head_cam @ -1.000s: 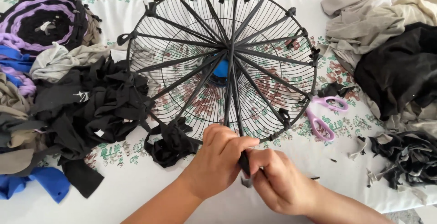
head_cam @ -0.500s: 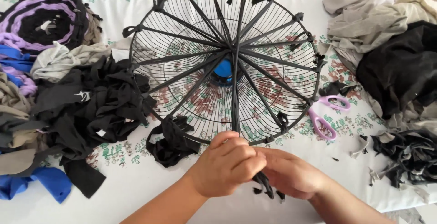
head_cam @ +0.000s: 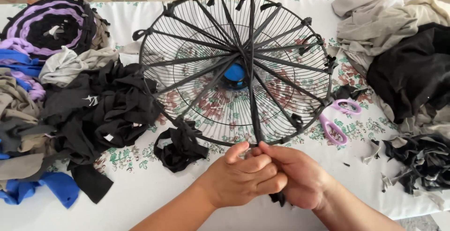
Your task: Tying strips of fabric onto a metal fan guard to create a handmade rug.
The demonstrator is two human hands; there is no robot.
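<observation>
We grip the black fabric strip [head_cam: 255,118] with both hands, left hand [head_cam: 243,179] and right hand [head_cam: 295,177], keeping it taut against the fan guard [head_cam: 187,34] rim while knotting.

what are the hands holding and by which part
Both the left hand and right hand pinch a black fabric strip at its lower end, by the fan guard rim.

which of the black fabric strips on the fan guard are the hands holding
The near vertical strip, running from the hub straight down to the near rim, where the left hand and right hand pinch it; the others are untouched.
</observation>
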